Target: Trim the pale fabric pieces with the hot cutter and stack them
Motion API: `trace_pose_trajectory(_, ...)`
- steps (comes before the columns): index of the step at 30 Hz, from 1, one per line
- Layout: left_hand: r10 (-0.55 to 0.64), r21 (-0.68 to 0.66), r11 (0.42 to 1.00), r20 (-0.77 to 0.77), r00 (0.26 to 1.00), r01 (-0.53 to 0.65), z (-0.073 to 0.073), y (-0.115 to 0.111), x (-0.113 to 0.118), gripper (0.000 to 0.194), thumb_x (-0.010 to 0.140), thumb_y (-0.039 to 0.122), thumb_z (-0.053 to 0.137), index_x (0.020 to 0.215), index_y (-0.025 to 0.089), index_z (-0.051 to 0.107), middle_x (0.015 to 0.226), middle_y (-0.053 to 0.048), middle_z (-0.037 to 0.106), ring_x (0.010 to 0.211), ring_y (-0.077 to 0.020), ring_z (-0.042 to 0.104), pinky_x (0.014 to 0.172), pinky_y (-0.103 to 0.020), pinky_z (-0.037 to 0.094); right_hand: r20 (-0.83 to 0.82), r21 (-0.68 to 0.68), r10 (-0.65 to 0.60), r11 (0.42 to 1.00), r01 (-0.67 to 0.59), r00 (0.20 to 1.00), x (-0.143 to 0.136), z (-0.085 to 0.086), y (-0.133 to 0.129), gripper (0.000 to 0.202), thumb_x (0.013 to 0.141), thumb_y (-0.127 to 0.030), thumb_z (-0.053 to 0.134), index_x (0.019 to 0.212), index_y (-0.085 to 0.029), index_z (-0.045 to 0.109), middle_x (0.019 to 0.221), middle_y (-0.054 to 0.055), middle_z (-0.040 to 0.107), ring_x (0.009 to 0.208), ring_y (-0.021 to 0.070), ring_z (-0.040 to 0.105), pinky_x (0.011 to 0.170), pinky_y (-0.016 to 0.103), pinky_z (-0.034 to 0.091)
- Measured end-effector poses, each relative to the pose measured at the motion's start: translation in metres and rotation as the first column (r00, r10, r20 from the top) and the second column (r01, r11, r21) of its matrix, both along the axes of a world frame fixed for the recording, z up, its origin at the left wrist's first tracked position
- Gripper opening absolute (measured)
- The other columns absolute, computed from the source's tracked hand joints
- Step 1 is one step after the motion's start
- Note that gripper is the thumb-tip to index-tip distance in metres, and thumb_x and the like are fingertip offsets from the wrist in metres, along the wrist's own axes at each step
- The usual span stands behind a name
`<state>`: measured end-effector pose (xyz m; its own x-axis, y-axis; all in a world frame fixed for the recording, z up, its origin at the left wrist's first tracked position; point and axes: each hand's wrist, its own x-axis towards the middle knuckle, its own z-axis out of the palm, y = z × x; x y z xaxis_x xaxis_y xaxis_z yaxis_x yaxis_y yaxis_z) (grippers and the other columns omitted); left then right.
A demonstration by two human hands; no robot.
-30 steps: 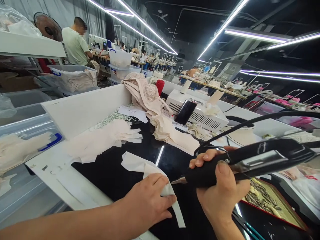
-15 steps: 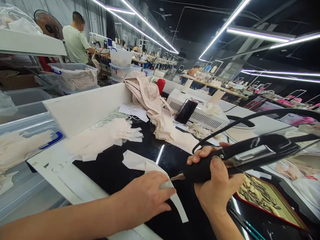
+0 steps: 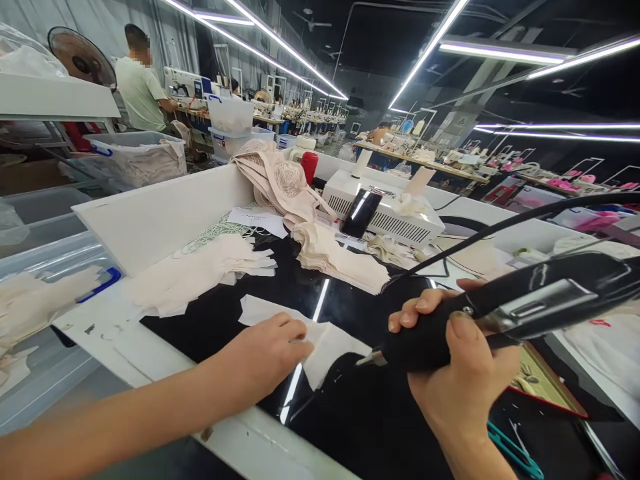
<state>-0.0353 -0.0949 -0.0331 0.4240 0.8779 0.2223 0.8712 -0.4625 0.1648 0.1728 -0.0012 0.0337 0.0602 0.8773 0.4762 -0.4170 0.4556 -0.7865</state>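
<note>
My right hand is wrapped around the black handle of a corded hot knife. Its thin metal blade points left, close by the right corner of a pale fabric piece; whether they touch I cannot tell. That piece lies on the black tabletop. Over its middle is my left hand, fingers curled together and holding the fabric, the fingertips partly hidden. Behind lie two stacks of similar pieces, a spread one at left and a neater one beyond the blade.
A phone leans on a white vented box. Beige bras are heaped beside a red thread cone. Teal-handled snips and a tray lie at right. Plastic bins stand left; a person works farther back.
My left hand has shifted left and back on the fabric. The hot knife has drawn off to the right. The long strip that hung toward me no longer shows, and the view has turned slightly.
</note>
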Motion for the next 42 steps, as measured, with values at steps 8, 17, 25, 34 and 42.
trace_pose_trajectory(8,0.096,-0.178,0.975,-0.206,0.974,-0.133,0.022,-0.008,0.045,0.01,0.104,0.028,0.069,0.107,0.019,0.073,0.1,-0.005,0.071,0.086,-0.0254,0.07,0.075,-0.038,0.058,0.004,0.01,0.027,1.0,-0.027,1.0,0.011,-0.002,-0.02,0.038,0.078,-0.036,0.088,0.108,-0.026,0.067,0.074,-0.005,0.067,0.057,0.0146,0.063,0.049,0.028,0.059)
trace_pose_trajectory(17,0.089,-0.129,0.984,-0.267,0.96,-0.127,0.02,-0.018,0.052,0.009,0.103,0.027,0.071,0.101,0.018,0.072,0.089,-0.003,0.07,0.074,-0.0221,0.069,0.062,-0.033,0.051,-0.003,0.006,0.048,0.999,-0.048,0.999,0.013,-0.009,-0.03,0.038,0.082,-0.037,0.089,0.111,-0.027,0.067,0.077,-0.005,0.069,0.058,0.0145,0.064,0.051,0.029,0.06)
trace_pose_trajectory(25,0.124,0.19,0.977,-0.165,0.979,-0.092,-0.014,-0.028,0.052,0.024,0.104,0.022,0.064,0.081,0.019,0.06,0.07,0.0,0.056,0.059,-0.0159,0.054,0.055,-0.029,0.038,-0.006,0.008,0.052,0.999,-0.052,0.999,0.012,-0.014,-0.034,0.039,0.082,-0.038,0.089,0.111,-0.027,0.067,0.077,-0.005,0.068,0.058,0.0144,0.064,0.052,0.029,0.06)
trace_pose_trajectory(34,-0.183,0.478,0.864,-0.001,0.983,0.161,-0.003,-0.023,0.066,0.017,0.096,0.003,0.06,0.085,0.014,0.067,0.077,-0.003,0.062,0.072,-0.0183,0.06,0.065,-0.031,0.051,0.007,0.014,0.07,0.997,-0.07,0.998,0.014,-0.013,-0.038,0.036,0.083,-0.037,0.088,0.112,-0.028,0.068,0.077,-0.006,0.068,0.059,0.0141,0.064,0.053,0.028,0.06)
trace_pose_trajectory(42,-0.298,0.366,0.875,-0.106,0.949,0.316,-0.013,-0.013,0.058,0.024,0.103,0.001,0.051,0.109,0.012,0.072,0.097,-0.008,0.073,0.094,-0.0181,0.068,0.087,-0.029,0.061,0.006,0.018,0.059,0.998,-0.059,0.998,0.013,-0.013,-0.037,0.039,0.082,-0.04,0.089,0.112,-0.028,0.067,0.077,-0.005,0.067,0.058,0.0151,0.064,0.051,0.03,0.059)
